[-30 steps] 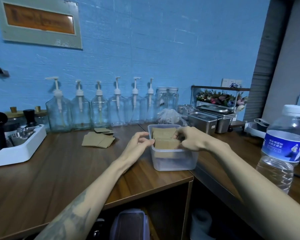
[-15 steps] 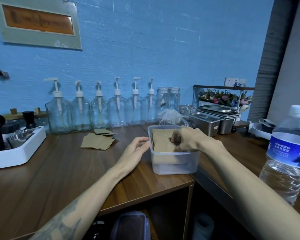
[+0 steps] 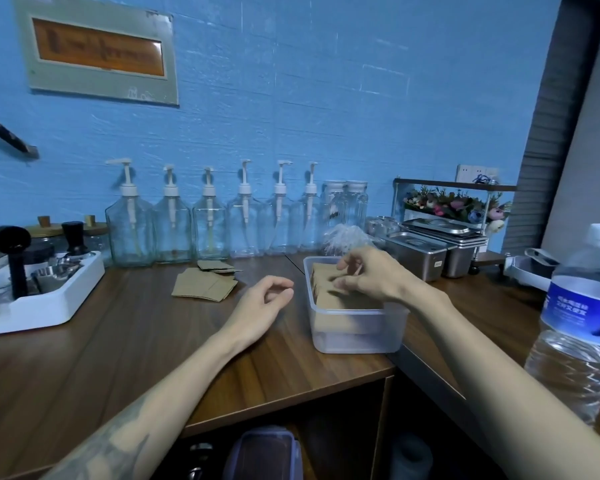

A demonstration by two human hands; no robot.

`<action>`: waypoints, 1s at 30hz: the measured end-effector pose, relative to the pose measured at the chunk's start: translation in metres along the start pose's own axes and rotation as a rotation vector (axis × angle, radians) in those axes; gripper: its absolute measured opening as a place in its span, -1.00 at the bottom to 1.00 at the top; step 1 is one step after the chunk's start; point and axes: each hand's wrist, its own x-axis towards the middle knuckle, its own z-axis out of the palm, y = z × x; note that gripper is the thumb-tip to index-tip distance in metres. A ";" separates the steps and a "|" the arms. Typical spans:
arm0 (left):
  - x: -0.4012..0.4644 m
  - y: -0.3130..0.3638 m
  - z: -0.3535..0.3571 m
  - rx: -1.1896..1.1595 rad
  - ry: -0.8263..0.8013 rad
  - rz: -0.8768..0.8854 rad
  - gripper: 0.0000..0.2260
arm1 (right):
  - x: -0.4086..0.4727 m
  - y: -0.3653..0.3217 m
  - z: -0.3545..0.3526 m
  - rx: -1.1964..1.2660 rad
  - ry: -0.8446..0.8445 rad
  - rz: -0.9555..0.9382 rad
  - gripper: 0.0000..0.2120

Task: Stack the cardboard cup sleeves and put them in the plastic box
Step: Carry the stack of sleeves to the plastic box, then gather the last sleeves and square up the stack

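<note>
The left hand [image 3: 264,299] hovers just over the desk [image 3: 125,341], fingers loosely curled and holding nothing, just left of the plastic box [image 3: 355,332]. The right hand [image 3: 364,275] sits over the box's open top, fingers spread and relaxed, blurred; they seem to hang above or lightly touch the stacked sleeves [image 3: 329,292] inside, and I cannot tell which. That stack stands on edge in the box, directly under the right hand and leaning toward the box's left wall.

Farther back on the desk, well apart from both hands, lie the loose sleeves [image 3: 205,289]: a flat pile, with a few more just behind it near the pump bottles [image 3: 208,216].

The box sits close to the desk's front corner, so a nudge from the right wrist could push it toward the edge. The standing stack could also fan out or tip once the hand leaves it, since the box looks only partly filled. Reaching for the far pile, the left forearm has to pass the box's rim and might catch it.
</note>
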 end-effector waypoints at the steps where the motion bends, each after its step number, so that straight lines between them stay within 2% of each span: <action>1: -0.001 0.000 -0.007 0.017 -0.002 0.006 -0.88 | 0.002 -0.007 0.003 0.030 0.043 -0.023 -0.75; 5: -0.007 -0.008 -0.050 0.129 0.039 0.003 -0.86 | 0.012 -0.051 0.023 0.133 0.106 -0.165 -0.79; 10: -0.018 -0.025 -0.122 0.371 0.103 -0.043 -0.79 | 0.028 -0.111 0.069 0.078 0.081 -0.358 -0.77; 18: -0.027 -0.062 -0.186 0.584 0.161 -0.134 -0.70 | 0.070 -0.121 0.155 0.073 -0.078 -0.245 -0.69; 25: -0.012 -0.094 -0.194 0.684 0.093 -0.173 -0.66 | 0.117 -0.122 0.181 0.034 -0.066 -0.185 -0.59; 30: -0.010 -0.097 -0.196 0.677 0.137 -0.138 -0.67 | 0.147 -0.137 0.196 -0.126 -0.004 -0.207 -0.50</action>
